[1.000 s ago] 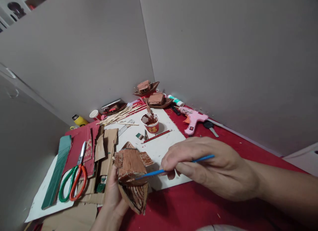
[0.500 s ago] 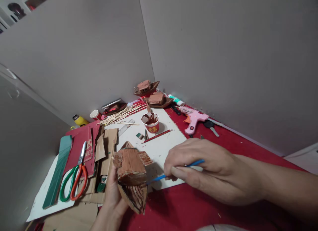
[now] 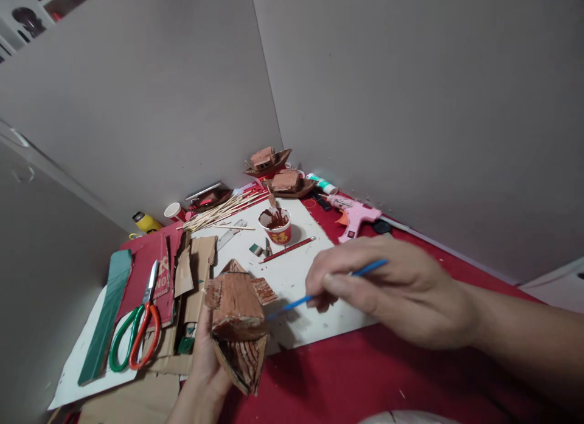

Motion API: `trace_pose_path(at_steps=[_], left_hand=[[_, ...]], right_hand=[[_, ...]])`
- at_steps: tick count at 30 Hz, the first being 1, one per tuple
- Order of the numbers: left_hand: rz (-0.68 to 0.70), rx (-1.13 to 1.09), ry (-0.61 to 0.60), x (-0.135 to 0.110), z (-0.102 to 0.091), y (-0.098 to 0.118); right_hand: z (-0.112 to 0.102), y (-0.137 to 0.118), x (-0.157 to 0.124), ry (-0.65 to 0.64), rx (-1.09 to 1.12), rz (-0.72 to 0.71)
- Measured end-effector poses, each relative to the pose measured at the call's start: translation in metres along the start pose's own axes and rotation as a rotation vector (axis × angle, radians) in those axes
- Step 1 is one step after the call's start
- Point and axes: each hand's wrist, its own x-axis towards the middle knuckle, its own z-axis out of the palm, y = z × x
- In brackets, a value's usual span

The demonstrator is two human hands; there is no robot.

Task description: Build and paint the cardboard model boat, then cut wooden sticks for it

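A small brown cardboard model boat (image 3: 237, 308) with a ridged deck and a painted cabin rests in my left hand (image 3: 205, 360), which grips it from the left and below; part of those fingers is hidden behind the hull. My right hand (image 3: 387, 290) pinches a thin blue paintbrush (image 3: 298, 302). The brush tip is blurred and lies just right of the cabin; whether it touches the boat I cannot tell. Beyond the hands, a red and white paper cup (image 3: 277, 234) smeared with brown paint stands on the white sheet (image 3: 326, 317).
Green-and-red-handled scissors (image 3: 143, 320) lie on cardboard pieces (image 3: 198, 266) at left, beside a green strip (image 3: 107, 308). A pencil (image 3: 287, 249) lies before the cup. Two finished-looking boats (image 3: 292, 184), wooden sticks (image 3: 223, 210) and a pink glue gun (image 3: 358, 216) are farther back.
My right hand has risen with the paintbrush, drawing its tip up from the boat's deck to beside the cabin. The boat in my left hand has shifted slightly left.
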Motion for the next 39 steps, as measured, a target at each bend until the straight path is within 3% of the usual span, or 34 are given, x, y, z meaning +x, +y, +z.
trace_pose_path(at_steps=[4,5,7,14,22,25,32,39], left_hand=[[0.019,-0.004,0.077,-0.003,0.001,-0.001],[0.030,0.001,0.107,-0.003,0.002,-0.001],[0.039,0.010,0.165,-0.002,0.004,0.000],[0.003,0.063,0.130,0.000,0.006,-0.003],[0.009,-0.005,0.187,-0.001,0.002,-0.004],[0.041,-0.029,0.195,-0.002,0.002,-0.004],[0.012,-0.002,0.183,0.000,0.001,-0.003],[0.037,0.038,0.307,0.002,0.005,-0.002]], right_hand=[[-0.008,0.013,0.005,0.466,0.021,0.144],[-0.011,0.019,0.007,0.550,-0.034,0.160],[-0.017,0.035,0.011,0.591,-0.183,0.194],[-0.029,0.073,0.026,0.274,-0.668,0.381],[-0.016,0.095,0.052,-0.016,-0.686,0.453],[-0.016,0.099,0.058,-0.040,-0.647,0.461],[-0.027,0.098,0.051,0.072,-0.634,0.455],[-0.016,0.110,0.053,-0.030,-0.598,0.465]])
